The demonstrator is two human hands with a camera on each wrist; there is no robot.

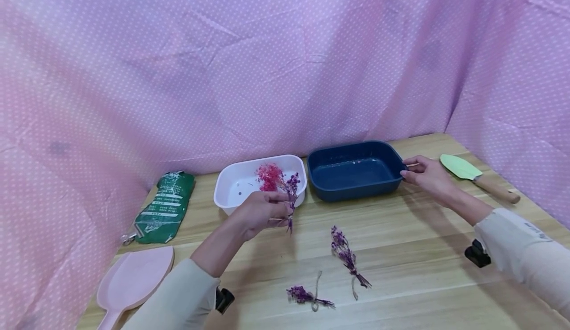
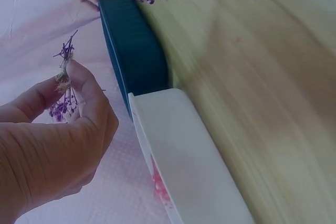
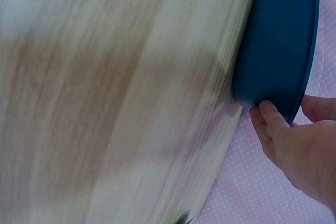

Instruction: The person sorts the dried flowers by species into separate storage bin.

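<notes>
In the head view my left hand (image 1: 262, 213) pinches a small bunch of dried purple flowers (image 1: 291, 191) between thumb and fingers, in front of the white plastic basin (image 1: 224, 199). The left wrist view shows the tied stems (image 2: 64, 72) at the fingertips. Dried pink flowers (image 1: 268, 176) lie in the white basin. My right hand (image 1: 429, 177) holds the right end of the dark blue basin (image 1: 356, 191), thumb at the rim and fingers against the outer wall. Two more twine-tied purple bunches lie on the table: a longer bunch (image 1: 345, 253) and a shorter bunch (image 1: 305, 295).
A green printed packet (image 1: 166, 209) lies at the left, behind a pink dustpan-like scoop (image 1: 135, 275). On the far right rests a light green trowel (image 1: 460, 166) with a wooden handle. Polka-dot cloth (image 1: 285, 72) hangs behind the wooden table (image 1: 401, 270).
</notes>
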